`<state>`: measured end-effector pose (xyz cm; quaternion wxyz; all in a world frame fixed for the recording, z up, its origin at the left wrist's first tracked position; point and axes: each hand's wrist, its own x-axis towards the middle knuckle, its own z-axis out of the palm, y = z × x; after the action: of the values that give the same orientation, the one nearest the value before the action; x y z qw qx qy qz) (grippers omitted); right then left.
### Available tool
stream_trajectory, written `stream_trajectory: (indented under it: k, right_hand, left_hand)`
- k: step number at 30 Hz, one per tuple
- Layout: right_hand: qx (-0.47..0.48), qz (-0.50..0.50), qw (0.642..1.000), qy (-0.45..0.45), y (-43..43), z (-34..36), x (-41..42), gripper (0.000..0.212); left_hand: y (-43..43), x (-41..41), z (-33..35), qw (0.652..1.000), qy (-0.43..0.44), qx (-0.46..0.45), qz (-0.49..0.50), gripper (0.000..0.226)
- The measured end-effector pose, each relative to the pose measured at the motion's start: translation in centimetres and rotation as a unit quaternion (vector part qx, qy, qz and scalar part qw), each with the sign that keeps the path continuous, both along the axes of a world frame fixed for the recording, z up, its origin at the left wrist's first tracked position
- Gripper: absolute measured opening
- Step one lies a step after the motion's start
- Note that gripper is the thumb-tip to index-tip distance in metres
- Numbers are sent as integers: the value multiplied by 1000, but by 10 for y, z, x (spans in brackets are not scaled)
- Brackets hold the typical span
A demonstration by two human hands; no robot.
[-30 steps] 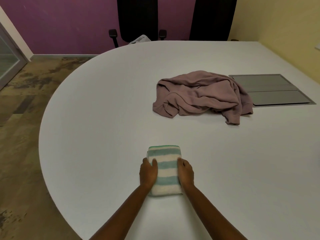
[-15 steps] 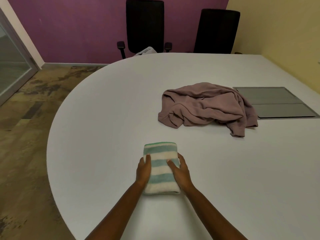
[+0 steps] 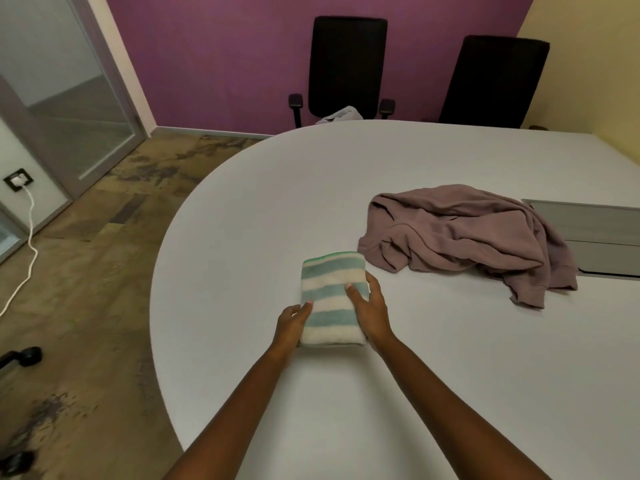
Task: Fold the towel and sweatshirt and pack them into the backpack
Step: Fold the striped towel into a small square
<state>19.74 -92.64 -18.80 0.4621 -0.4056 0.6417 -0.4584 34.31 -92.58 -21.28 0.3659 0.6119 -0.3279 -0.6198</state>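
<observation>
With left hand (image 3: 291, 325) and right hand (image 3: 373, 315), clasping the folded green-and-white striped terry towel (image 3: 329, 285) by its two long sides, thumbs lying on top, fingers curling round the edges. Resting it on the white rounded table (image 3: 242, 237), just beside the crumpled mauve fleece sweatshirt (image 3: 467, 237).

Dim, warm, diffuse indoor light, only faint soft shadows along the near edges of the crumpled mauve sweatshirt (image 3: 460, 237) and the folded green-and-white striped towel (image 3: 329, 296) on the white rounded surface (image 3: 242, 237), whole frame slightly soft, wide-angle bending of the grey glass door frame (image 3: 112, 74) at left edge.
</observation>
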Motion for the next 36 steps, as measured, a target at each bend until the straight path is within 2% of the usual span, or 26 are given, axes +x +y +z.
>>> stream_trajectory:
  k: [4,8,12,16,20,22,24,26,27,28,29,30,31,32,33,34,36]
  right_hand:
    - [26,58,998,18,-22,3,23,52]
    - [73,103,992,23,-48,0,48,59]
    - [106,131,985,20,-74,-11,77,62]
    - [112,136,984,-4,-93,-17,101,63]
    - [102,129,986,14,-111,-24,118,66]
    - [97,141,985,39,-117,-27,125,68]
    - [84,164,977,104,-118,-27,127,76]
    - [69,222,952,200,-114,-26,133,91]
    - [69,246,939,229,-110,-24,132,87]
    - [72,269,917,287,-109,-30,135,133]
    - [50,283,891,351,-105,-34,137,76]
    - [6,271,884,382,-107,-40,141,64]
    - [14,267,878,398,-104,-41,141,62]
    - [15,289,856,429,-106,-49,142,70]
    - [29,294,848,440,-104,-47,141,82]
    - [-5,322,814,483,-105,-59,137,90]
    - [-8,349,795,496,-102,-63,127,93]
  left_hand:
    - [-22,26,6,994,-96,-56,17,36]
    - [-52,61,8,969,-218,-114,1,35]
    - [-81,96,6,946,-293,-136,-7,36]
    - [-108,119,4,938,-317,-139,-1,36]
    - [-131,131,1,937,-319,-140,-8,37]
    - [-139,134,-3,939,-319,-126,-36,42]
    - [-143,134,-8,930,-347,-108,-61,53]
    - [-142,131,-13,899,-416,-109,-84,59]
    - [-139,127,-16,877,-454,-124,-99,59]
    - [-135,122,-17,851,-489,-152,-113,58]
    - [-129,118,-19,823,-521,-193,-121,57]
    - [-124,114,-20,795,-545,-231,-133,58]
    - [-119,111,-25,777,-556,-249,-157,60]
    - [-115,110,-36,762,-566,-259,-181,59]
    - [-110,110,-45,755,-567,-256,-206,56]
    - [-105,110,-53,753,-562,-248,-235,54]
    - [-99,111,-61,752,-557,-229,-268,54]
